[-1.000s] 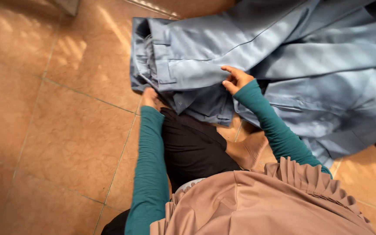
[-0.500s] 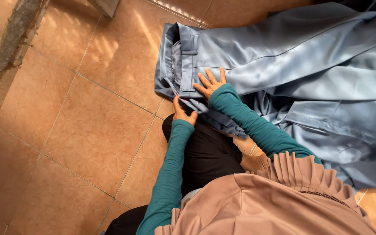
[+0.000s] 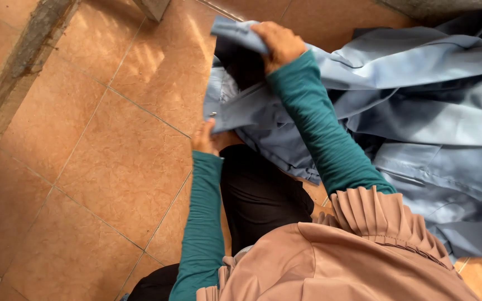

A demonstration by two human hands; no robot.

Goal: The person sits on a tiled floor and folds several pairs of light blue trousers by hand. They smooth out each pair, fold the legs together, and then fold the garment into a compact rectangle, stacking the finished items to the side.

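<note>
Both hands are clamped on the light blue trousers (image 3: pixel 364 83) spread on the tiled floor (image 3: pixel 101 167): right hand (image 3: pixel 277 43) lifts the waistband, left hand (image 3: pixel 205 136) pinches what's probably the lower edge.

Light blue trousers (image 3: pixel 397 106) held open at the waistband

The smooth, slightly glossy garment lies rumpled on the orange tiled floor; its waistband end is lifted and spread, showing the dark inside, while the legs trail in loose folds toward the right.
</note>
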